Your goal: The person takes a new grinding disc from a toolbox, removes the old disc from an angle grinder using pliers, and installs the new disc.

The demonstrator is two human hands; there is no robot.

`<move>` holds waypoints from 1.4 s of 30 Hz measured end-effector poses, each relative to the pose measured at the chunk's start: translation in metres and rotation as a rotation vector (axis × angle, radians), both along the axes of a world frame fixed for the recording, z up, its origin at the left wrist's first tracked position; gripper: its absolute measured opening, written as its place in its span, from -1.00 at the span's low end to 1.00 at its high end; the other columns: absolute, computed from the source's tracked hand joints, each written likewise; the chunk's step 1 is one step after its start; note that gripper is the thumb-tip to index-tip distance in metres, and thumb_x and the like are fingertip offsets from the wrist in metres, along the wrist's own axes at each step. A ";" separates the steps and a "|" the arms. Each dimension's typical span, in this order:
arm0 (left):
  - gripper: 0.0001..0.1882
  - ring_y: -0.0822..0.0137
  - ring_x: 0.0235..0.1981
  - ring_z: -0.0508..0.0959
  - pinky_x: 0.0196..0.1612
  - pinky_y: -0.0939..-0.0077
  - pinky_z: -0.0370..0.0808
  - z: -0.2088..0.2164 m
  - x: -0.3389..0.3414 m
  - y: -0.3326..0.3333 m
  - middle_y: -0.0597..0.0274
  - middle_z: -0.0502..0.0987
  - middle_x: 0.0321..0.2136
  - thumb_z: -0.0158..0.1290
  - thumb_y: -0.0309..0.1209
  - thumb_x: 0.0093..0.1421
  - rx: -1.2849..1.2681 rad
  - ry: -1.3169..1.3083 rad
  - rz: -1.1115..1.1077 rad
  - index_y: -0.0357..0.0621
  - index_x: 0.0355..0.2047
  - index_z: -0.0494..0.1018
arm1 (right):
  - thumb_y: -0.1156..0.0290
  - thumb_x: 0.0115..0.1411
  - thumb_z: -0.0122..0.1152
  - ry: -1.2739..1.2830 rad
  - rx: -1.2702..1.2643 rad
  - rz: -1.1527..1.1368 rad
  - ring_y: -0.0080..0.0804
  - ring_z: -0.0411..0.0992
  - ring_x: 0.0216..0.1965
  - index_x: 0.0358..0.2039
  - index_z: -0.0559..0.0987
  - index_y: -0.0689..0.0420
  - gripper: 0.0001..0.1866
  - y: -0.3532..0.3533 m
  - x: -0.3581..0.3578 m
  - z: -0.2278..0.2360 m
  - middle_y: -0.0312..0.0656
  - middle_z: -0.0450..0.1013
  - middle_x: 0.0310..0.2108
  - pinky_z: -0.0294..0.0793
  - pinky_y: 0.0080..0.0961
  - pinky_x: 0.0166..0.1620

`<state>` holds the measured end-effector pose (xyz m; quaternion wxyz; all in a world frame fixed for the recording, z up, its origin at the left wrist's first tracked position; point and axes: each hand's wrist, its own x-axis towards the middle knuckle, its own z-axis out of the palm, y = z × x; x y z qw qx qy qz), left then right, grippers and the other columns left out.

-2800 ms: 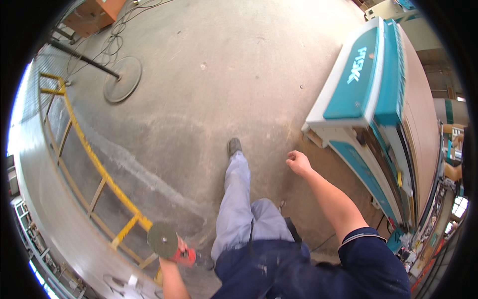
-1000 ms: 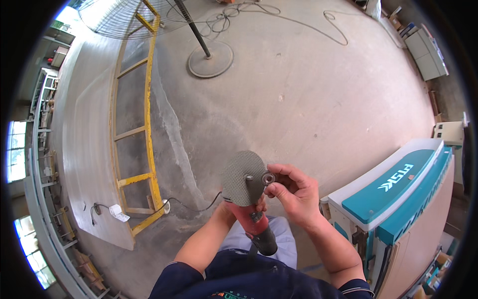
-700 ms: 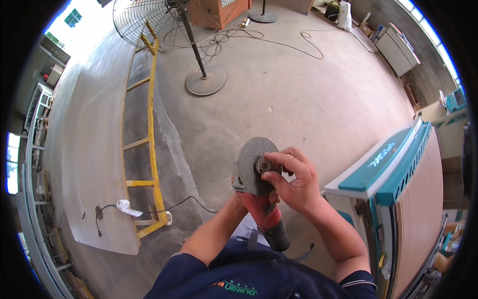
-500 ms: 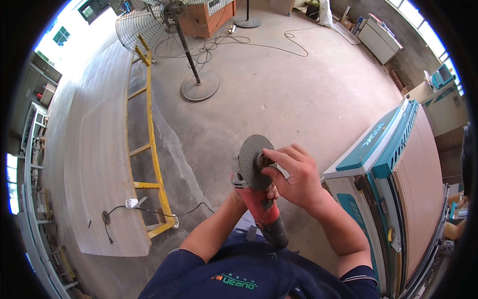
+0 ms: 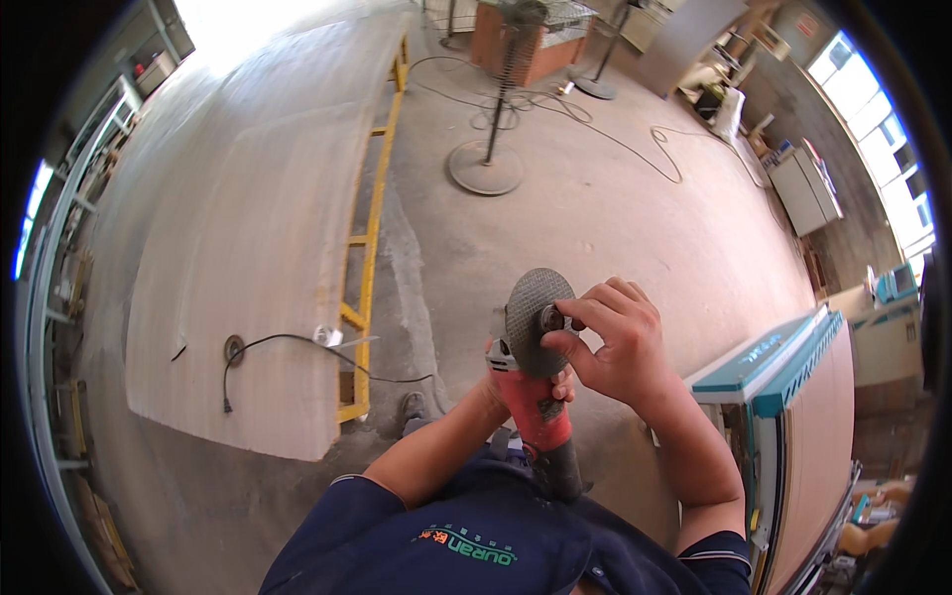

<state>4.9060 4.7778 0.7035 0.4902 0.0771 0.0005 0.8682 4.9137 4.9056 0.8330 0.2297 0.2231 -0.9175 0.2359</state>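
A red and black angle grinder (image 5: 535, 416) is held in front of my chest, its head up and its black tail end toward my body. My left hand (image 5: 496, 394) is wrapped round the body just below the head, largely hidden behind it. On top sits a dark, round disc (image 5: 533, 302) with a textured face. At its centre is a small round nut (image 5: 551, 318), pinched between the thumb and forefinger of my right hand (image 5: 620, 337). The other right fingers are curled above it.
To the left, a long pale panel (image 5: 248, 218) lies on a yellow frame (image 5: 369, 268), with a black cord (image 5: 288, 337) and a small round disc (image 5: 234, 349) on it. A fan stand (image 5: 484, 167) is ahead. A teal and white machine (image 5: 769, 352) stands at right.
The view has swung left, so the panel, fan and machine sit farther right in the picture. A shoe now shows below the panel's frame. Both hands keep their hold on grinder and nut.
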 end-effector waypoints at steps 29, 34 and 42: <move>-0.08 -0.01 -0.44 0.53 -0.19 0.06 0.42 -0.040 -0.044 -0.254 -0.08 0.50 -0.40 -0.05 0.37 -0.20 0.358 0.112 0.339 -0.17 -0.07 0.32 | 0.35 -0.05 0.31 -0.452 -0.258 0.133 -0.52 0.34 -0.54 -0.35 0.54 0.21 -0.74 -0.262 -0.086 0.019 -0.28 0.40 -0.53 0.33 -0.59 -0.42; -0.11 -0.04 -0.45 0.54 -0.24 0.05 0.46 -0.034 -0.043 -0.242 -0.15 0.49 -0.40 -0.10 0.34 -0.15 0.374 0.091 0.302 -0.21 -0.07 0.30 | 0.36 0.10 0.22 -0.976 -0.710 0.100 -0.70 0.24 -0.55 -0.41 0.52 0.27 -0.80 -0.252 -0.092 -0.015 -0.39 0.41 -0.54 0.26 -0.66 -0.46; -0.16 -0.10 -0.46 0.55 -0.26 0.01 0.47 -0.035 -0.043 -0.244 -0.20 0.49 -0.40 -0.17 0.29 -0.08 0.428 0.107 0.327 -0.19 -0.03 0.31 | 0.38 0.11 0.20 -1.079 -0.761 0.020 -0.73 0.18 -0.62 -0.54 0.47 0.20 -0.82 -0.264 -0.083 -0.012 -0.41 0.33 -0.65 0.15 -0.72 -0.54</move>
